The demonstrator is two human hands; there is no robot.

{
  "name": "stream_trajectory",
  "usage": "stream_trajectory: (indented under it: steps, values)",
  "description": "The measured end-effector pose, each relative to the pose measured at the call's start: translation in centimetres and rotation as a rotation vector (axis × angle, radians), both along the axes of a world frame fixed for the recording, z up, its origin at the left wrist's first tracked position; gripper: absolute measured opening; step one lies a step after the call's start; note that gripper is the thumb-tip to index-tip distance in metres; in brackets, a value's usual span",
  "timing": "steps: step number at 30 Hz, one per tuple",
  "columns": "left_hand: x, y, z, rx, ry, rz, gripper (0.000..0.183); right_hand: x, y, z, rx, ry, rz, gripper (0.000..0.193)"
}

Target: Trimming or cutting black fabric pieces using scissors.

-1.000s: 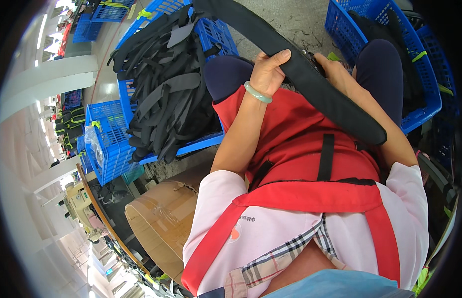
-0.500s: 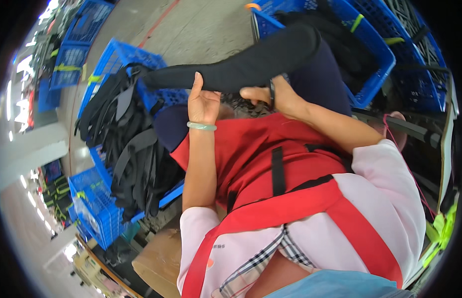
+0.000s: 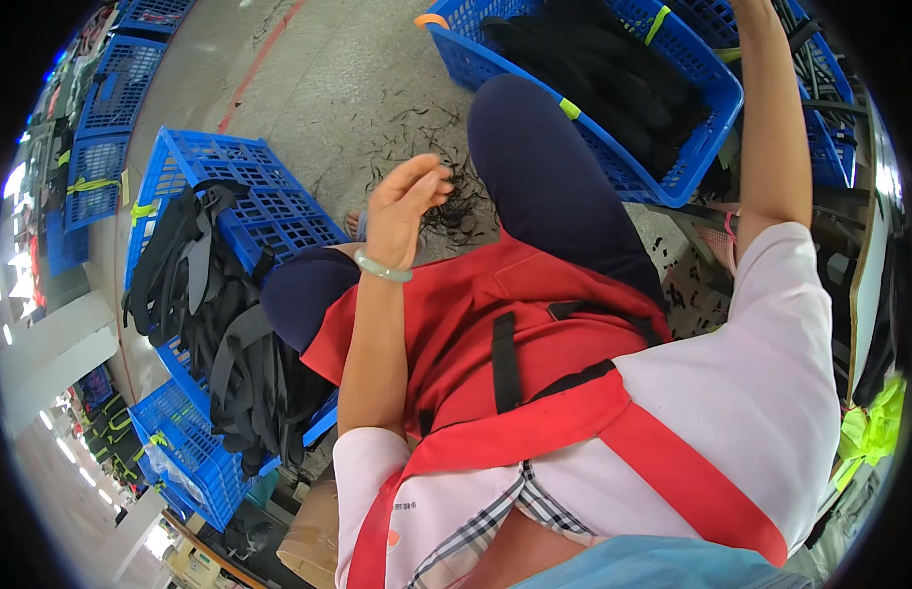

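Observation:
My left hand [image 3: 405, 208] is raised above the red apron [image 3: 564, 260], with a pale green bangle on the wrist. Its fingers are loosely bent with the thumb near them, and nothing shows in them. My right forearm [image 3: 776, 128] stretches to the far right, past a blue crate [image 3: 613, 118] of black padded pieces [image 3: 598, 74]. The right hand is cut off by the upper edge, so its fingers and anything in them are hidden. At my left knee, black straps [image 3: 255, 368] hang in a heap over another blue crate [image 3: 289, 211].
Dark scraps [image 3: 456, 201] litter the concrete floor [image 3: 348, 88] beyond my knees. More blue crates [image 3: 186, 442] stand at the left, and one [image 3: 831, 142] is at the far right. A cardboard box [image 3: 313, 535] sits low at my left. Bright yellow-green material [image 3: 873, 427] lies at the right.
The long black padded piece that was between both hands is gone from view. My right arm has swung up and right, out toward the edge. My left hand has let go of the piece.

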State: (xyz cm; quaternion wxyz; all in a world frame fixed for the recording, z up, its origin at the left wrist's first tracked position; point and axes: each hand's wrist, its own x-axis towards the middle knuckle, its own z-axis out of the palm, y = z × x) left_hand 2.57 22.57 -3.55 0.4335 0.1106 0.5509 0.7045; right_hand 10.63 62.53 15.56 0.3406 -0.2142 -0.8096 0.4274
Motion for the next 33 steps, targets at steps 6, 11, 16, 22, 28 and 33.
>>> stream_trajectory:
  steps: [6,11,16,22,28,33]
  values:
    - [-0.7,-2.0,-0.9,-0.033,-0.057,0.122,0.024,-3.8,5.8,-21.0,-0.066,-0.671,0.16,0.022]
    - [-0.1,-0.6,-0.4,-0.045,0.108,0.005,0.025,5.0,10.6,-35.1,0.348,-0.742,-0.161,0.042]
    - [-2.4,-11.6,3.9,-0.238,0.374,0.346,0.02,0.5,-2.1,-32.2,-0.25,-0.772,0.049,0.048]
    - [-7.1,-18.0,4.5,0.006,0.212,0.764,0.028,-1.3,-0.1,-23.7,-0.341,-0.408,0.349,0.042]
    - [-9.7,-23.1,4.0,-0.588,0.995,1.175,0.071,-8.6,-10.7,-17.9,-0.261,-0.254,0.715,0.059]
    - [-15.6,-25.8,4.9,-0.828,1.617,0.747,0.033,-10.3,-20.4,-19.6,-0.6,-0.421,0.715,0.028]
